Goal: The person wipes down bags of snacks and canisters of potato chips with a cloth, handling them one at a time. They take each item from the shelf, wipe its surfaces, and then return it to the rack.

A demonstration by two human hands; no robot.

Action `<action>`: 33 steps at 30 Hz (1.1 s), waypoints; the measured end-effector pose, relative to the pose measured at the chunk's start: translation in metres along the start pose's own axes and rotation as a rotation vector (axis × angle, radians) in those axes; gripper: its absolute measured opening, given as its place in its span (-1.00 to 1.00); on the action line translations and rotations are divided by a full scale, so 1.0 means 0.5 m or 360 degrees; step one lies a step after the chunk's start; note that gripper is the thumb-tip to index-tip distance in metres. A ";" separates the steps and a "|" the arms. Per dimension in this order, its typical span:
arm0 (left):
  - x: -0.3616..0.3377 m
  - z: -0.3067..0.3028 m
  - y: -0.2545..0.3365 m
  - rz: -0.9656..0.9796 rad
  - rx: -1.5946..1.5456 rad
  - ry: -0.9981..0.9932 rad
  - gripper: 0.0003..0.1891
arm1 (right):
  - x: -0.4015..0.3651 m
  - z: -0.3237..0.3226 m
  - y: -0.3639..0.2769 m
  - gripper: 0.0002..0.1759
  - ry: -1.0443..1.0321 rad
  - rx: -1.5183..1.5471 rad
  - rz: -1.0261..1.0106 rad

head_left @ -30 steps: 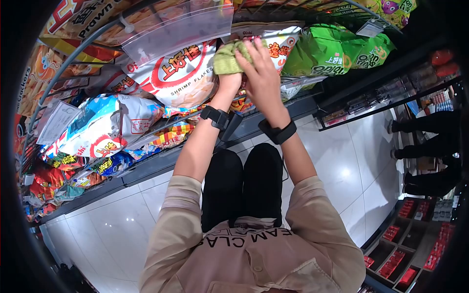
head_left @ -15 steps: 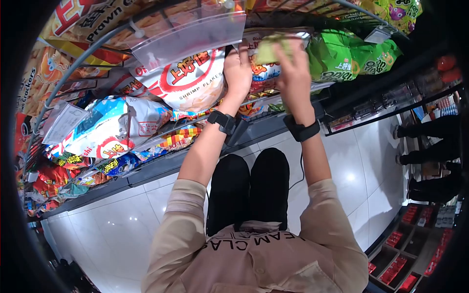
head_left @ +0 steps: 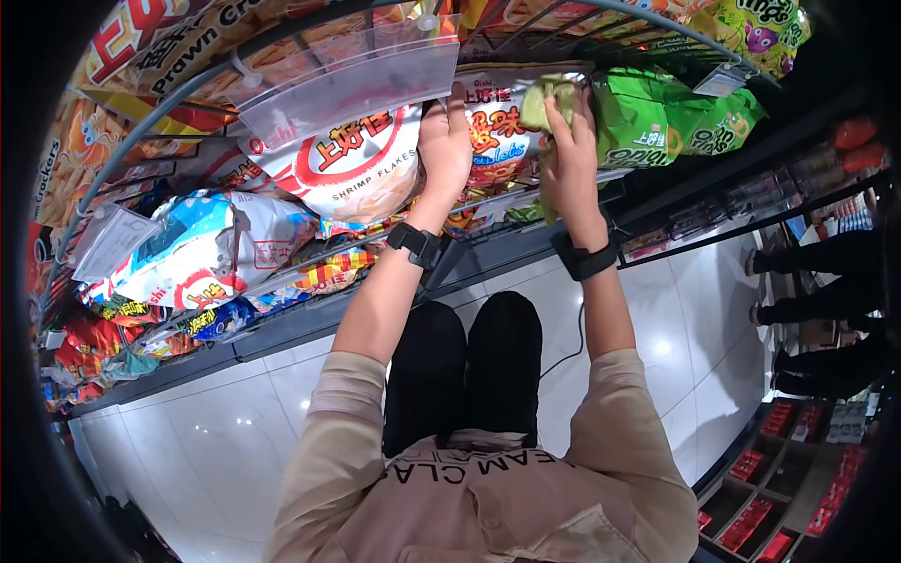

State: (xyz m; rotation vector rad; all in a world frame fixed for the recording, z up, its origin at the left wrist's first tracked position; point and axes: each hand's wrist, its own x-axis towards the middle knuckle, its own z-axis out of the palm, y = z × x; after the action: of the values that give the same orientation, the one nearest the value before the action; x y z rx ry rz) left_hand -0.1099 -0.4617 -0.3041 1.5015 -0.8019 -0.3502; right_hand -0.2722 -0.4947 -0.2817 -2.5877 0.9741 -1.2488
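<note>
My right hand (head_left: 571, 155) holds a crumpled yellow-green cloth (head_left: 549, 103) against the right part of a white and red crab-flavour snack bag (head_left: 493, 131). The cloth's lower end hangs below the palm. My left hand (head_left: 445, 150) is at the right edge of the white shrimp flakes bag (head_left: 361, 164), between it and the crab-flavour bag. Its fingers point up and close round the bag's edge. Green onion ring bags (head_left: 638, 113) stand just right of the cloth.
A wire shelf rail (head_left: 169, 103) with clear label holders (head_left: 347, 80) curves above. A blue and white bag (head_left: 197, 244) lies at the left, over more snack bags. Legs of people (head_left: 826, 281) show at the right, near a rack of red boxes (head_left: 751, 516).
The cloth and my right hand have shifted slightly right and look sharper, showing more of the crab-flavour bag. My left hand and the shrimp flakes bag appear a little further left.
</note>
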 end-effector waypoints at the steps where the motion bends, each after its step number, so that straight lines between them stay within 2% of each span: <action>1: 0.002 0.003 -0.002 0.0024 0.0047 0.0030 -0.65 | 0.014 -0.003 -0.034 -0.23 -0.0057 0.0023 0.0189; 2: 0.004 0.004 -0.006 0.0028 0.0047 0.0031 -0.65 | 0.018 0.015 -0.036 -0.23 0.0027 -0.0039 -0.0065; 3: 0.004 0.004 -0.018 0.0317 -0.0039 0.0022 -0.67 | 0.015 0.036 -0.034 -0.23 0.0108 -0.0101 -0.0316; 4: 0.003 0.008 -0.036 0.0606 -0.0125 0.0012 -0.68 | 0.012 0.050 -0.047 -0.27 0.0039 -0.0162 -0.0525; 5: 0.009 0.027 -0.067 0.0605 -0.0122 0.0009 -0.68 | -0.003 0.057 -0.065 -0.31 -0.0125 -0.0150 -0.0623; 7: 0.024 0.065 -0.127 0.0771 -0.0541 0.0287 -0.69 | -0.017 0.035 -0.089 -0.30 -0.0240 0.0023 -0.0480; 8: 0.036 0.044 -0.146 0.0570 -0.0313 0.0039 -0.66 | -0.023 0.029 -0.081 -0.30 -0.0234 0.0032 -0.0479; 9: 0.006 -0.009 -0.008 0.0017 -0.0123 -0.0144 -0.59 | -0.028 0.018 -0.060 -0.28 -0.0215 -0.0011 -0.0440; 11: 0.008 0.009 -0.017 0.0054 -0.0108 0.0073 -0.51 | -0.023 0.011 -0.043 -0.26 -0.0194 -0.0069 -0.0402; 13: -0.001 0.004 0.005 0.0131 -0.0192 0.0039 -0.48 | -0.005 -0.002 -0.037 -0.22 0.0052 0.0058 -0.0017; 14: -0.007 0.003 0.017 0.0030 -0.0149 0.0057 -0.46 | 0.005 0.001 -0.042 -0.16 0.0050 0.0060 0.0076; 15: -0.005 0.011 0.011 0.0045 -0.0273 0.0092 -0.46 | 0.026 0.006 -0.065 -0.21 0.0157 0.0035 0.0090; 18: -0.005 -0.001 0.003 -0.0039 -0.0160 0.0015 -0.53 | 0.054 0.044 -0.098 -0.29 0.0183 -0.0054 0.0005; 20: 0.002 0.014 -0.044 0.0312 -0.0069 0.0188 -0.62 | 0.042 0.057 -0.110 -0.27 0.0081 0.0041 -0.0149; 21: 0.003 0.019 -0.052 0.0312 -0.0069 0.0188 -0.62 | 0.024 0.059 -0.110 -0.26 0.0032 0.0121 -0.0246; 23: 0.002 0.034 -0.066 0.0600 -0.0326 0.0299 -0.67 | -0.003 0.042 -0.100 -0.29 -0.0051 0.0077 -0.0264; 24: -0.005 0.002 -0.021 0.0675 0.0058 0.0063 -0.64 | -0.016 0.032 -0.090 -0.31 -0.0135 0.0041 -0.0287; 25: -0.001 -0.002 -0.001 0.0679 0.0054 0.0069 -0.64 | -0.025 0.026 -0.072 -0.26 -0.0101 -0.0049 -0.0244; 27: -0.006 -0.004 0.021 -0.0058 -0.0072 -0.0020 -0.61 | -0.043 0.029 -0.049 -0.18 0.0014 0.0090 0.0128; 29: -0.005 -0.003 0.019 -0.0113 -0.0021 -0.0051 -0.59 | -0.055 0.039 -0.045 -0.17 0.0063 0.0193 0.0173; 33: 0.002 0.007 -0.011 0.0068 -0.0149 0.0018 -0.56 | -0.082 0.035 -0.080 -0.20 -0.0133 0.0062 0.0012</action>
State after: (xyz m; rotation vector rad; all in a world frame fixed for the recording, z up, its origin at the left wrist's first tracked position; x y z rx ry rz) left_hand -0.1100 -0.4651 -0.3097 1.3960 -0.7974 -0.3426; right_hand -0.2581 -0.4420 -0.3061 -2.5812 0.9344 -1.1361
